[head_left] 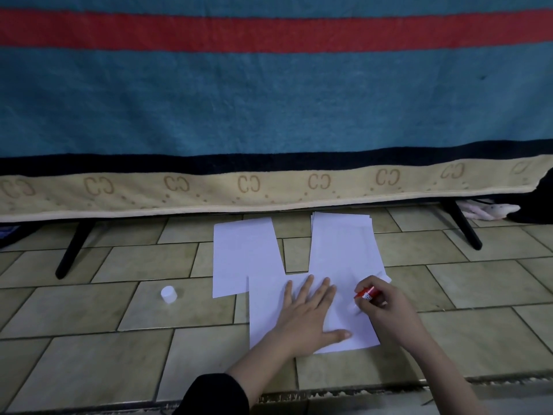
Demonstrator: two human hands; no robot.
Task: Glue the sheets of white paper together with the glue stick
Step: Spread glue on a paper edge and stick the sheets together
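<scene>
White paper in three lots on a tiled floor (89,310), centre of the frame. Nearest sheet (269,319) lies lowest, under both hands. Second sheet (239,256) sits upper left of it, its lower right corner tucked under or over the near sheet; cannot tell which. Stack (341,244) of several sheets lies upper right, edges fanned slightly at the top, its lower end meeting the near sheet.

Left hand (311,313): flat on the near sheet, fingers spread and straight, thumb out toward lower right, palm pressing the paper down. Black sleeve (218,393) at the wrist end, bottom centre.

Right hand (386,307): fingers curled round a glue stick (366,294), red barrel with white print. The stick is tilted, tip pointing down-left at the right part of the near sheet. Tip itself too small to see clearly; contact with the paper looks likely but not certain.

White cap (169,294) stands alone on the tiles, left of the sheets, well apart from both hands.

Behind, filling the upper frame: a hanging blanket (269,100), teal with a red stripe, then a dark band and a tan border with repeated letter marks. Black legs (71,253) angle to the floor at left and right below it. Pale cloth bundle (490,211) at right edge under the border.
</scene>
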